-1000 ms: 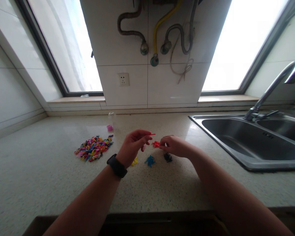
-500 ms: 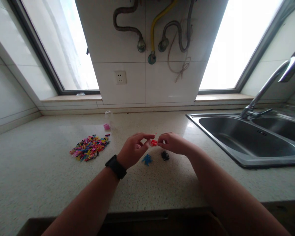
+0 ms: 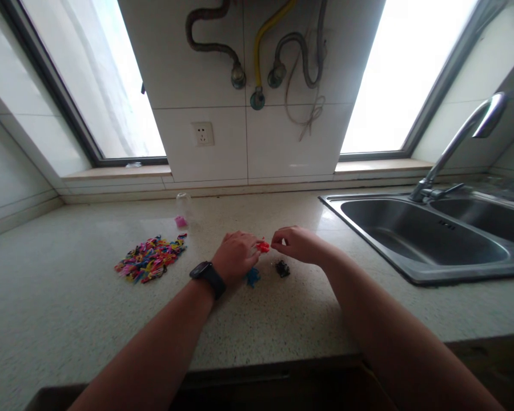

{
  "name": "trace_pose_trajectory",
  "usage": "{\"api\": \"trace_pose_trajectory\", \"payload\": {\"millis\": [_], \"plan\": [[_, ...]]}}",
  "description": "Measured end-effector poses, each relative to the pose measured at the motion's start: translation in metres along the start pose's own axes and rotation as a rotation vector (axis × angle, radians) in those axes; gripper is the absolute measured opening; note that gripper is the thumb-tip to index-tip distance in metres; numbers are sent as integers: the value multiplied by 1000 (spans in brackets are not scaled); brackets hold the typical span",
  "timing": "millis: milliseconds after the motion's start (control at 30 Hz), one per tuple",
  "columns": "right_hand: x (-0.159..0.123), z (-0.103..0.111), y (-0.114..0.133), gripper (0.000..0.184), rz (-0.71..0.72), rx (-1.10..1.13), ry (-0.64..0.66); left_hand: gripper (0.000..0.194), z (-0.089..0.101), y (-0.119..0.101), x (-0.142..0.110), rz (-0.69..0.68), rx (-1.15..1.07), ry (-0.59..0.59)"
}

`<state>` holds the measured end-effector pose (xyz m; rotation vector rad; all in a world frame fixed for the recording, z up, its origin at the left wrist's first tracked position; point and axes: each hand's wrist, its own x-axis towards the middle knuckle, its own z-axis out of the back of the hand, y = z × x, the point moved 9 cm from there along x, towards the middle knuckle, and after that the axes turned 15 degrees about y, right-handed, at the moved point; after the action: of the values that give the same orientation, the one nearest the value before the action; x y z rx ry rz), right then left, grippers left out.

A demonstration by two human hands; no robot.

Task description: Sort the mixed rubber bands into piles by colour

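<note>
On the left of the counter [image 3: 81, 325], mixed pile [image 3: 149, 258] of small coloured pieces; pink item [image 3: 180, 221] and clear container [image 3: 184, 203] just behind. Left hand [image 3: 237, 254] has turned palm-down, fingers at red pile's near-left edge; red strip raised in its fingertips a second ago no longer visible there. Can't tell if it holds anything. It partly hides blue pile [image 3: 252, 277]. Red pile [image 3: 262, 246] sits between the hands. Black pile [image 3: 282, 268] nearer wearer. Right hand [image 3: 297, 244]: fingers curled narrow beside the reds, contents unclear. Strip probably placed there.
</note>
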<state>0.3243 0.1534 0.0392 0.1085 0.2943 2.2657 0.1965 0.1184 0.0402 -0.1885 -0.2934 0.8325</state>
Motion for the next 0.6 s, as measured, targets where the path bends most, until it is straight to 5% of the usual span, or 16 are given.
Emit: {"api": "trace_pose_trajectory", "payload": {"millis": [600], "plan": [[0, -2, -5, 16, 9, 44, -16, 33, 11, 11, -6, -18, -40, -53]]}}
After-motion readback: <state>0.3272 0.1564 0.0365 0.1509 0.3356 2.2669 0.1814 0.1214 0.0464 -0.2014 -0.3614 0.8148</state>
